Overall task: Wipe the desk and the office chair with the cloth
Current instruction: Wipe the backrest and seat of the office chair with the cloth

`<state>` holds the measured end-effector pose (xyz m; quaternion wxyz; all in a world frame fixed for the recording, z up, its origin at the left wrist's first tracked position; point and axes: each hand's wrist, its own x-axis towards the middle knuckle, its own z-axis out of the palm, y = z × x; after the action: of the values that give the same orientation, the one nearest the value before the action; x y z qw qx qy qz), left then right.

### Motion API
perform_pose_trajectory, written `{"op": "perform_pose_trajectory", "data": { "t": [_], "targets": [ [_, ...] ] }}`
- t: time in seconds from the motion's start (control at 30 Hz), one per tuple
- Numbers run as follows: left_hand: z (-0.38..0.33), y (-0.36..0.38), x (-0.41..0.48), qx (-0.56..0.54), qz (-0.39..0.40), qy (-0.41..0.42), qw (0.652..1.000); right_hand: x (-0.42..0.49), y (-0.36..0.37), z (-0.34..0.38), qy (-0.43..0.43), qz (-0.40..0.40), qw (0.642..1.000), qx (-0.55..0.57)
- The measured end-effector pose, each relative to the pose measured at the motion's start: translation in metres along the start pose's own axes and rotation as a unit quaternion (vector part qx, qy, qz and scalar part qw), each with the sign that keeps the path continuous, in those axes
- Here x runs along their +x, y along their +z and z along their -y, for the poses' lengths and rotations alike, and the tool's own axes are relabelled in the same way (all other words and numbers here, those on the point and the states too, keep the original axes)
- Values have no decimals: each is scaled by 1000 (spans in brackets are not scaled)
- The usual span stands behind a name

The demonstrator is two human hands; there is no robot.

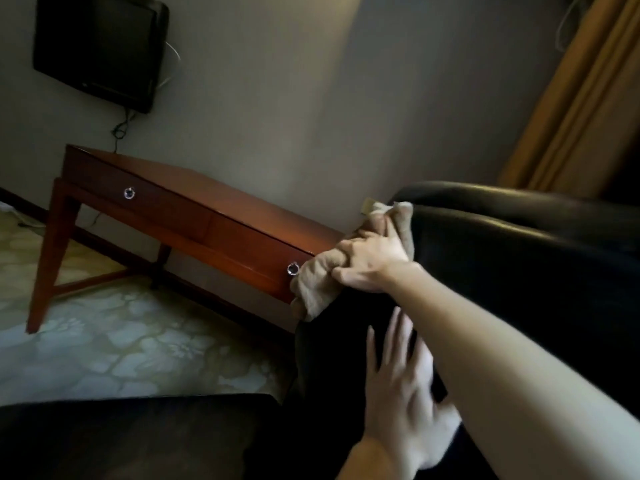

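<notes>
Nearest the camera, the left hand (398, 386) lay low in the view, blurred, with its fingers straight and spread, pointing up over the dark side of the office chair (519, 271); whether the palm touched the leather could not be told. The right forearm crossed above it from the lower right corner.

That black leather chair filled the right half of the view, its rounded top edge catching a glint of light. A pale patterned carpet (121, 334) covered the floor on the left, and a dark padded surface (121, 438) ran along the bottom edge. The reddish wooden desk (214, 202) stood against the grey wall, its right end just beside the chair. An ochre curtain (571, 98) hung at the upper right, and a black television (100, 46) was fixed to the wall above the desk's far end, with cables trailing below it.

At the chair's left edge, the right hand (370, 261) gripped the beige cloth (318, 282), its fingers curled round the bunched fabric and pressing it to the leather. Loose folds hung below and rose above the hand. Two ring pulls (129, 192) (293, 268) marked the desk drawers, the nearer one just beside the cloth.
</notes>
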<state>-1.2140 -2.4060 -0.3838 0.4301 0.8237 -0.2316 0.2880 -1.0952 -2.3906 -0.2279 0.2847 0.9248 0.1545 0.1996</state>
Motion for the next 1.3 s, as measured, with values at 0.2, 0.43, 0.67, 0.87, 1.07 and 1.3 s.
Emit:
{"op": "perform_pose_trajectory", "data": {
  "t": [0.2,0.43,0.67,0.87,1.07,1.3],
  "targets": [
    [-3,-4,-1,39,-14,-21,999,-28,-6,13,-135,28,990,31],
    [-5,-9,-3,-14,-58,-28,998,-7,-99,-92,-4,-161,985,-63],
    [-7,-12,2,-16,-32,-53,998,21,-63,-124,141,39,989,-6],
    [4,-2,7,-32,-68,-46,996,44,-60,-108,117,27,993,0],
    [5,0,6,-18,-83,-44,995,62,-41,-67,70,15,997,-32],
    [2,-17,3,19,15,-24,999,63,-6,-21,23,6,999,-47]
  ]
}}
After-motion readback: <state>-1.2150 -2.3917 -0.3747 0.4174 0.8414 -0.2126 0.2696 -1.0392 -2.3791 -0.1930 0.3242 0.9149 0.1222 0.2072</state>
